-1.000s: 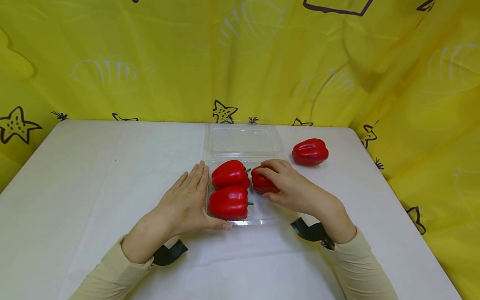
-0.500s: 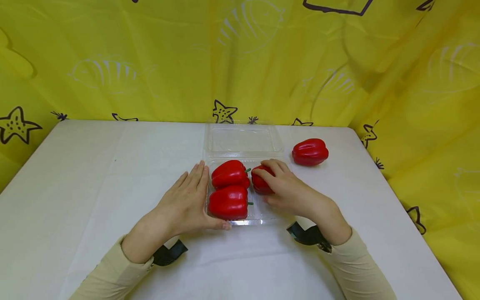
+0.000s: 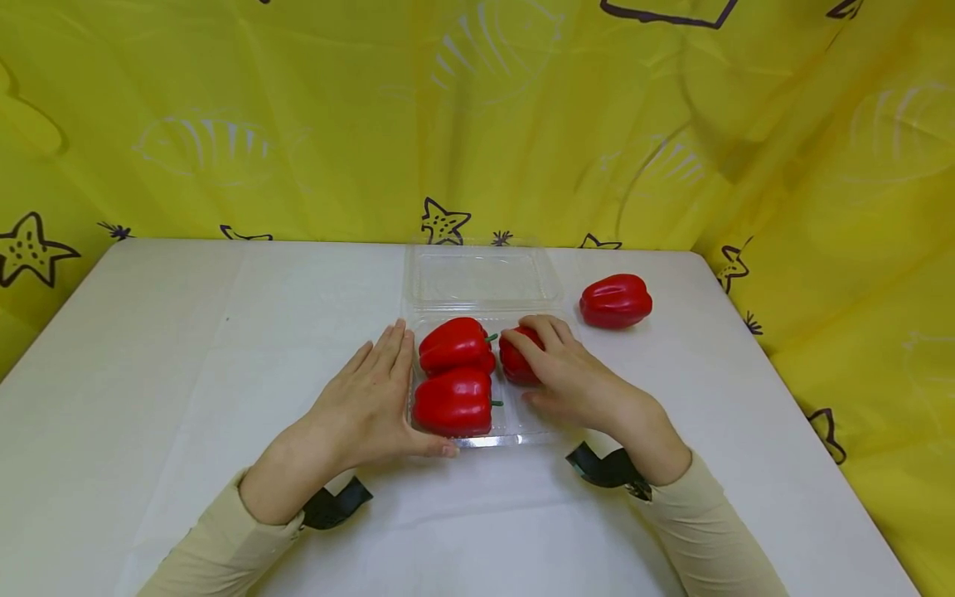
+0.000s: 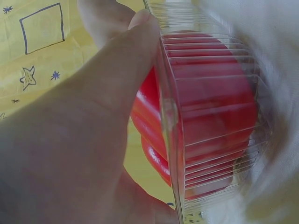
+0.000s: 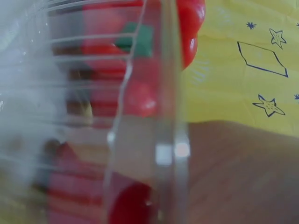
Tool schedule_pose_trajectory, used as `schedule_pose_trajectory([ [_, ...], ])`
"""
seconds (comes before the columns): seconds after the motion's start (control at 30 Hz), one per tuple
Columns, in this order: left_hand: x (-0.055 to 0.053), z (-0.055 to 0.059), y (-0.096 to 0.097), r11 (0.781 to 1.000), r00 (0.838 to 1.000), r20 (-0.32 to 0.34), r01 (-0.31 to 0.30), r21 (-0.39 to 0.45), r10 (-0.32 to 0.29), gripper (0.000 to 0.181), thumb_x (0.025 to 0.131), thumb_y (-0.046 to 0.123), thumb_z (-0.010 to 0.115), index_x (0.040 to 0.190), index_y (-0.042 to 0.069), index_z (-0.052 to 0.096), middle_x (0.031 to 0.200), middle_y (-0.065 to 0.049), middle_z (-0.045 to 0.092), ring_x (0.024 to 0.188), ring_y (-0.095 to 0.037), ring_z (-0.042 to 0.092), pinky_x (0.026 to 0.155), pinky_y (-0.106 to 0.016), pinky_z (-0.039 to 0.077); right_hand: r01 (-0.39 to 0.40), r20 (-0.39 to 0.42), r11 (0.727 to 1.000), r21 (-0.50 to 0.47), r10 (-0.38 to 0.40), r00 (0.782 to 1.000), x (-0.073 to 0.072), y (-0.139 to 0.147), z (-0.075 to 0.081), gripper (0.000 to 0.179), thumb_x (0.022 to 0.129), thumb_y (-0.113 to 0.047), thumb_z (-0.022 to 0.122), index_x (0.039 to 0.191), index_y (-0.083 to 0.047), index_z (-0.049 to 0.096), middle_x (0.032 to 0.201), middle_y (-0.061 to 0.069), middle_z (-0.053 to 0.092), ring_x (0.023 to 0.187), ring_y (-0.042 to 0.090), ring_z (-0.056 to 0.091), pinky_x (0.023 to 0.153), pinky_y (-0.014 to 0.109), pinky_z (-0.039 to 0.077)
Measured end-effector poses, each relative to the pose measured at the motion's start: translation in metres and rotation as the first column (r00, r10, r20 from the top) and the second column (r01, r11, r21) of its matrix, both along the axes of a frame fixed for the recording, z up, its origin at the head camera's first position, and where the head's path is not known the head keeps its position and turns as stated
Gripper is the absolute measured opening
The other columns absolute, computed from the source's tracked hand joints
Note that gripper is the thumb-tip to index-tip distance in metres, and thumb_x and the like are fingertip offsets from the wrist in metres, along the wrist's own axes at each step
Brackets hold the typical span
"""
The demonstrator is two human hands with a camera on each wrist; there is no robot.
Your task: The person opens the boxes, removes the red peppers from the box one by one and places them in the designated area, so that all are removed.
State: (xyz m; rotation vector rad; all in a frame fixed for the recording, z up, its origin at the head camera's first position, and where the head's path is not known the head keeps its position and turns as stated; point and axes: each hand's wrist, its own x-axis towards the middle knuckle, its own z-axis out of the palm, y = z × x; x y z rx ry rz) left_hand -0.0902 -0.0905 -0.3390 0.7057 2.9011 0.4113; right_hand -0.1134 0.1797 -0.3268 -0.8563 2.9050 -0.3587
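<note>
A clear hinged plastic container [image 3: 515, 427] lies with its lid folded back. Two red bell peppers with green stems, a rear one [image 3: 455, 346] and a front one [image 3: 452, 403], sit in its left half. My left hand [image 3: 361, 402] rests along the container's left side, fingers straight, thumb at the front rim. In the left wrist view the front pepper [image 4: 212, 93] shows through the ribbed wall. My right hand [image 3: 574, 377] holds a third red bell pepper [image 3: 516, 365] in the rear right part, fingers curled over it, partly hiding it. The right wrist view is blurred.
Another red bell pepper [image 3: 616, 301] lies on the white table [image 3: 313, 290], right of the container's lid [image 3: 483, 278]. A yellow patterned curtain [image 3: 336, 124] stands behind and at the sides of the table.
My right hand has shifted slightly left over its pepper, and its thumb has moved off the pepper's near side. The left hand and the other peppers have stayed put.
</note>
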Motion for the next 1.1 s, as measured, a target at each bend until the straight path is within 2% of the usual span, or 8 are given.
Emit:
schedule_pose_trajectory([
  [0.37, 0.000, 0.000, 0.000, 1.000, 1.000, -0.001, -0.003, 0.008, 0.003, 0.135, 0.063, 0.082, 0.069, 0.154, -0.007, 0.022, 0.163, -0.024, 0.020, 0.152, -0.039, 0.020, 0.122, -0.055, 0.023, 0.055, 0.024, 0.998, 0.024, -0.056, 0.998, -0.002, -0.004, -0.002, 0.069, 0.080, -0.012, 0.081, 0.140, -0.007, 0.048, 0.142, 0.015, 0.042, 0.137, 0.035, 0.035, 0.095, 0.050, 0.056],
  [0.63, 0.000, -0.001, 0.000, 1.000, 1.000, 0.000, -0.004, 0.007, 0.004, 0.135, 0.063, 0.082, 0.069, 0.154, -0.007, 0.023, 0.163, -0.024, 0.020, 0.152, -0.039, 0.020, 0.122, -0.055, 0.024, 0.013, -0.029, 1.000, 0.000, -0.013, 1.000, 0.000, -0.002, -0.002, 0.062, 0.081, -0.011, 0.081, 0.135, -0.008, 0.051, 0.137, 0.013, 0.050, 0.132, 0.031, 0.042, 0.094, 0.049, 0.057],
  [0.9, 0.000, -0.001, 0.000, 1.000, 1.000, -0.010, 0.001, 0.006, -0.001, 0.136, 0.064, 0.083, 0.069, 0.153, -0.008, 0.022, 0.162, -0.025, 0.021, 0.151, -0.040, 0.021, 0.122, -0.055, 0.024, 0.040, -0.018, 0.999, 0.010, -0.040, 0.999, 0.005, -0.003, 0.006, 0.065, 0.080, -0.016, 0.082, 0.137, -0.009, 0.051, 0.137, 0.011, 0.051, 0.133, 0.030, 0.043, 0.093, 0.049, 0.057],
  [1.1, 0.000, -0.001, 0.000, 1.000, 1.000, -0.009, 0.001, 0.006, -0.001, 0.136, 0.063, 0.082, 0.069, 0.153, -0.008, 0.023, 0.163, -0.025, 0.020, 0.151, -0.040, 0.021, 0.122, -0.055, 0.024, 0.045, -0.046, 0.999, 0.007, -0.044, 0.998, 0.005, -0.002, 0.010, 0.065, 0.080, -0.018, 0.082, 0.137, -0.007, 0.051, 0.135, 0.013, 0.054, 0.131, 0.031, 0.046, 0.095, 0.049, 0.056],
])
